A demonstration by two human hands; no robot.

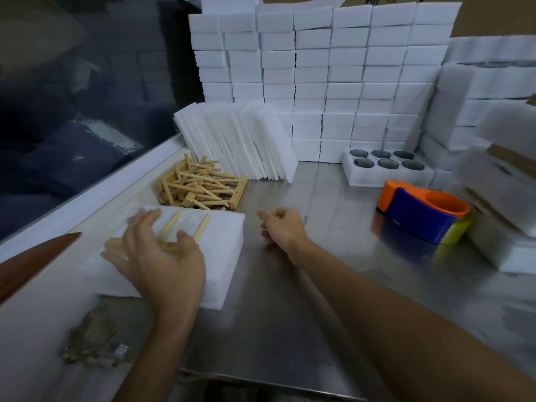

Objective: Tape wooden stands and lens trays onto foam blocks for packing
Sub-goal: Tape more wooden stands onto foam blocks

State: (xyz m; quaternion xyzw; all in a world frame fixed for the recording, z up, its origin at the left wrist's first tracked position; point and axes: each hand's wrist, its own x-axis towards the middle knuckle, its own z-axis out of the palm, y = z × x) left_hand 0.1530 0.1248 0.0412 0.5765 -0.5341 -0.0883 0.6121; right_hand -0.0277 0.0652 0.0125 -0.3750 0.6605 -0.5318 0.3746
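Gripping nothing: left hand (162, 256) spread wide, palm turned inward, fingers blurred, hovering over the near-left part of a white foam block (220, 250). Whether its fingertips touch the foam cannot be told. Right hand (280, 226) loosely curled, holding nothing, resting on the steel table (290, 314) just right of the block.

On the block, a wooden stand (185, 227) lying flat: two pale dowels showing, long axes running from near-left to far-right, roughly parallel, their near ends meeting a crossbar mostly hidden behind the left hand. A glossy strip across the dowels, possibly tape, too blurred to confirm.

Beyond the block, a loose pile of wooden stands (200, 185), dowels pointing every way, too tangled to count. Behind the pile, a leaning row of thin foam sheets (237, 143), standing on edge and tilted left.

Far right of centre, one lens tray (385, 169) of white foam with six dark round lenses in two rows of three. Near it, one orange-and-blue tape dispenser (420, 213). Against the back, a wall of stacked foam blocks (333, 68), seven columns wide. More foam heaped at the right edge, blurred.
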